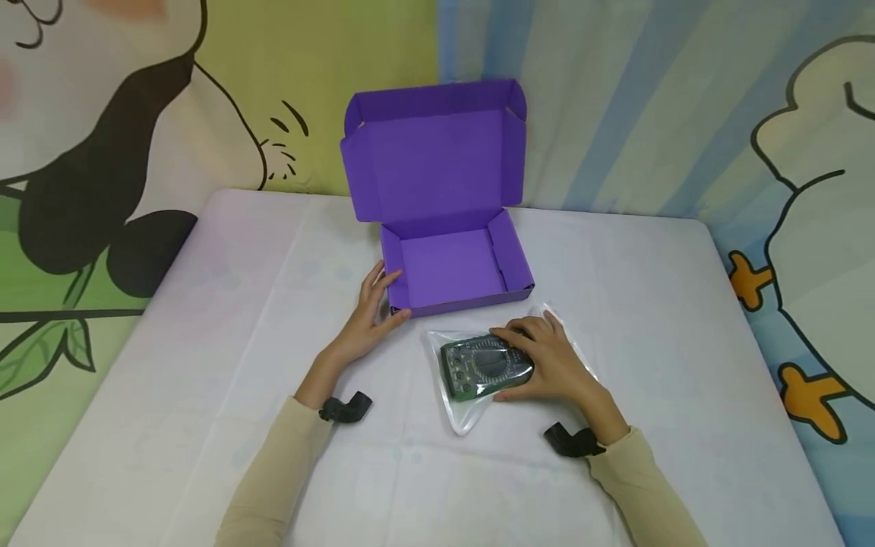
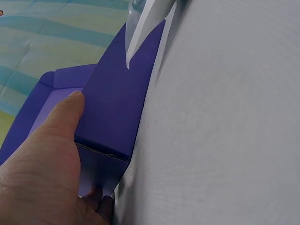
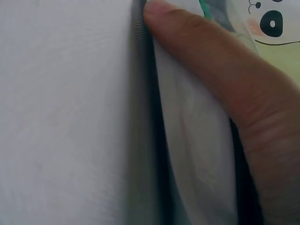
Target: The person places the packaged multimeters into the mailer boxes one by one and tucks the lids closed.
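Note:
An open purple cardboard box (image 1: 451,262) stands on the table with its lid raised at the back. My left hand (image 1: 365,323) holds the box's front left corner. In the left wrist view its thumb (image 2: 65,115) lies against the front wall, and other fingertips show low at the side. In front of the box, a green-edged multimeter (image 1: 478,368) with a round dial sits inside a clear plastic bag (image 1: 461,418). My right hand (image 1: 547,357) grips the bagged multimeter at its right end. Up close, the right wrist view shows the thumb (image 3: 197,42) along the bag's edge.
A white cloth covers the table (image 1: 184,425). Right behind the box rises a wall hanging (image 1: 601,106) with cartoon animals. Black wrist cameras sit on both wrists, the left camera (image 1: 347,408) and the right camera (image 1: 573,441), close above the tabletop.

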`<act>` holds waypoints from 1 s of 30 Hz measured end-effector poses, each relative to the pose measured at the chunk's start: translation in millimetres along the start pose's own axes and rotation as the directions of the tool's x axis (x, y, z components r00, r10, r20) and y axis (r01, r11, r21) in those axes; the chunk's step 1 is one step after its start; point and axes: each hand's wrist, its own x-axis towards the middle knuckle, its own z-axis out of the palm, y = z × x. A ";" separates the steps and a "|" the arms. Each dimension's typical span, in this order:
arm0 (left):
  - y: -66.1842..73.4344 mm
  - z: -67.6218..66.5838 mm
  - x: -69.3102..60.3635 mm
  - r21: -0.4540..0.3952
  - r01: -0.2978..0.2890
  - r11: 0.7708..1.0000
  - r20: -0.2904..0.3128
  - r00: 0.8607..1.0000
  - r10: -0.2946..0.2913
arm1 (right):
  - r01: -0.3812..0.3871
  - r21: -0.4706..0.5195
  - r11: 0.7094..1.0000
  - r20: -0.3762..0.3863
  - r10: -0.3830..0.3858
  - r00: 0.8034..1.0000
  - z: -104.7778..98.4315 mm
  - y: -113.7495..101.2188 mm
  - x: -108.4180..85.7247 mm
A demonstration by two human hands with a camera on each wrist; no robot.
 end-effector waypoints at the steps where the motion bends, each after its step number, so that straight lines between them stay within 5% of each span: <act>1: -0.4 0.8 -0.5 0.001 0.000 1.000 0.000 1.000 0.000 | 0.003 0.003 1.000 -0.002 -0.003 1.000 -0.6 -0.6 -0.7; 17: -0.7 0.3 -1.1 0.019 -0.003 1.000 -0.016 1.000 0.004 | 0.094 -0.016 0.995 -0.092 -0.095 0.991 -14.7 -12.4 11.2; 30: -1.9 1.4 -1.6 0.006 0.007 1.000 -0.018 1.000 -0.007 | 0.041 -0.040 0.998 -0.218 -0.049 0.975 -9.4 -10.0 17.5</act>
